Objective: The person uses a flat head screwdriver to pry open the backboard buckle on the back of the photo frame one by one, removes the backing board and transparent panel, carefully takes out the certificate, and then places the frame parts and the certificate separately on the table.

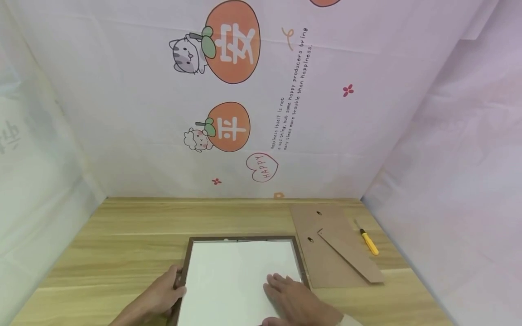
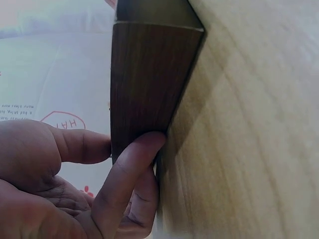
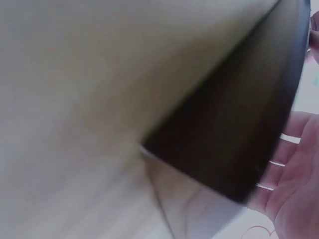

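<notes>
A dark brown picture frame (image 1: pixel 244 238) lies on the wooden table, with a white sheet (image 1: pixel 232 280) filling its inside. My left hand (image 1: pixel 163 292) grips the frame's left side, thumb at the top edge and fingers against the outer side. In the left wrist view, the fingertips (image 2: pixel 149 144) touch the deep brown side of the frame (image 2: pixel 147 79). My right hand (image 1: pixel 295 301) rests over the sheet's right part with its fingers extended. The right wrist view shows the palm (image 3: pixel 299 184) beyond the frame's dark corner (image 3: pixel 219 134).
A brown backing board (image 1: pixel 326 271) with a stand leg (image 1: pixel 350 258) and small dark clips lies right of the frame. Farther right is a yellow-handled screwdriver (image 1: pixel 369 243). A printed white cloth (image 1: pixel 326 136) hangs behind the table, and more cloth flanks both sides.
</notes>
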{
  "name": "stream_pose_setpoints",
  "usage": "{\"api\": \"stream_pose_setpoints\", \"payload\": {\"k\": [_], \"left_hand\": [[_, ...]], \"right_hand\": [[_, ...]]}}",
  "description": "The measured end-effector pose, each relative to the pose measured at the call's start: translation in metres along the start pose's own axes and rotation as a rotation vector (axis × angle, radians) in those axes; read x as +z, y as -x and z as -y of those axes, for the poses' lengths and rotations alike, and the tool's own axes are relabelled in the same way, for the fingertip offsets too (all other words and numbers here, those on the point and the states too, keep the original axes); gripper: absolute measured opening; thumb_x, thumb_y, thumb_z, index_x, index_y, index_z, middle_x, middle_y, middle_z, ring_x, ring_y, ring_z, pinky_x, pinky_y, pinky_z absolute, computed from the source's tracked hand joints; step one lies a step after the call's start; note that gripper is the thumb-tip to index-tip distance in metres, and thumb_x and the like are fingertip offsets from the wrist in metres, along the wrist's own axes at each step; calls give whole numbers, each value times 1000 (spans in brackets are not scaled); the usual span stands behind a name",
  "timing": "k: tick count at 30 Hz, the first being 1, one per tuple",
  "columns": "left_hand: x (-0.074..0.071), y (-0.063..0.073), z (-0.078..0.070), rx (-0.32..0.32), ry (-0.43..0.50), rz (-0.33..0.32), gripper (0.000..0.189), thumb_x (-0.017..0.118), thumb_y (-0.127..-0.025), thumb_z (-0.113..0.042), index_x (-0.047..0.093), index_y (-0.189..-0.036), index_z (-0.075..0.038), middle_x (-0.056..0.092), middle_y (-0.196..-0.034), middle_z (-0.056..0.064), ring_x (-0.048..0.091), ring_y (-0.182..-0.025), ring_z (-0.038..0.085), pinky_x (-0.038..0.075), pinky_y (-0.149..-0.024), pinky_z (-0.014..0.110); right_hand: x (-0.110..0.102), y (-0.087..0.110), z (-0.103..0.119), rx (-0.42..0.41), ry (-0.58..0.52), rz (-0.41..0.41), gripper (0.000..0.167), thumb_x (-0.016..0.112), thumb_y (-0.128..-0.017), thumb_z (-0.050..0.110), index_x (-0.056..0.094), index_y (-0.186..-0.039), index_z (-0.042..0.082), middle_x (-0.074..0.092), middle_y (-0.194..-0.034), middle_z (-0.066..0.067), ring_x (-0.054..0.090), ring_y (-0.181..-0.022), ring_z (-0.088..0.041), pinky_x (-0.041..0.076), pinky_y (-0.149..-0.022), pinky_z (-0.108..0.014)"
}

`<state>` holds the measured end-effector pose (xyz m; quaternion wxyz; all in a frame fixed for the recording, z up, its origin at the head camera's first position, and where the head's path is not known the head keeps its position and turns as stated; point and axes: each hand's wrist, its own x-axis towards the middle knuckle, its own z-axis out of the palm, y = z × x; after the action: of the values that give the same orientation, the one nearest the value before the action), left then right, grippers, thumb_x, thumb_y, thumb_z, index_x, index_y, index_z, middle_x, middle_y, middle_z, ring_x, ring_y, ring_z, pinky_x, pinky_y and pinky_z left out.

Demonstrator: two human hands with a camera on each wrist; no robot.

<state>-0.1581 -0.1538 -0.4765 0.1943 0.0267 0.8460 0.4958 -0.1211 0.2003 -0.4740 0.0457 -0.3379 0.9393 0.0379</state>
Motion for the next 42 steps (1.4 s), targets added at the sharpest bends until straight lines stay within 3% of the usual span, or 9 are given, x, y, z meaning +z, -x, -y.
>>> {"api": "stream_pose_setpoints", "payload": {"k": [6,9,12,17,22,27,31,37,42], "left_hand": [[0,0,0,-2,19,5,58,54,-94,-2,26,-144,10,53,-103,18,61,-78,24,57,-57,36],[-1,1,0,6,29,8,58,54,-94,-2,26,-144,10,53,-102,18,60,-77,25,57,-56,36],[-3,1,2,20,46,25,59,54,-94,-2,25,-143,10,53,-102,19,61,-78,25,57,-57,35],[-4,1,3,8,34,36,62,56,-93,-3,24,-144,11,50,-104,18,59,-83,26,57,-58,36],[-2,1,3,-7,41,22,62,56,-93,-3,24,-145,10,49,-104,17,57,-84,26,56,-59,36],[-2,1,3,-8,38,27,63,56,-93,-4,24,-145,11,49,-105,18,58,-84,26,56,-59,36],[-3,0,3,-1,56,44,62,55,-94,-3,22,-145,11,49,-106,19,59,-86,27,58,-61,37],[-6,-2,4,18,19,57,63,56,-94,-2,21,-144,14,49,-105,22,57,-90,31,57,-66,40],[-7,-2,5,27,64,111,61,53,-96,0,17,-143,15,48,-107,26,58,-93,36,59,-65,42]], "right_hand": [[-7,-1,-1,-103,100,-99,65,33,-98,65,61,-121,10,66,-128,-7,66,-114,-22,61,-76,-31],[-7,-2,1,-216,182,-188,46,36,-103,53,61,-99,14,64,-93,6,61,-76,-3,47,-51,-14],[-8,0,4,-296,264,-229,38,38,-104,46,57,-90,17,46,-78,11,39,-62,3,30,-43,-8],[-7,7,5,-331,327,-291,52,37,-100,59,61,-102,13,65,-92,6,58,-70,1,40,-48,-6],[-3,14,-2,-279,294,-391,61,41,-93,69,65,-99,13,74,-102,0,72,-86,-9,57,-62,-18],[-9,22,-7,-125,287,-253,30,63,-92,46,64,-98,17,71,-98,4,68,-86,-9,58,-70,-22],[-15,29,-17,0,137,-184,16,74,-78,13,66,-91,19,71,-87,6,65,-76,-6,55,-66,-22],[-14,30,-43,69,-124,-430,23,75,-70,0,73,-78,22,73,-76,11,64,-66,1,53,-58,-18],[-2,27,-59,100,-517,-538,27,74,-73,-3,74,-88,19,74,-89,5,65,-82,-2,58,-70,-24]]}}
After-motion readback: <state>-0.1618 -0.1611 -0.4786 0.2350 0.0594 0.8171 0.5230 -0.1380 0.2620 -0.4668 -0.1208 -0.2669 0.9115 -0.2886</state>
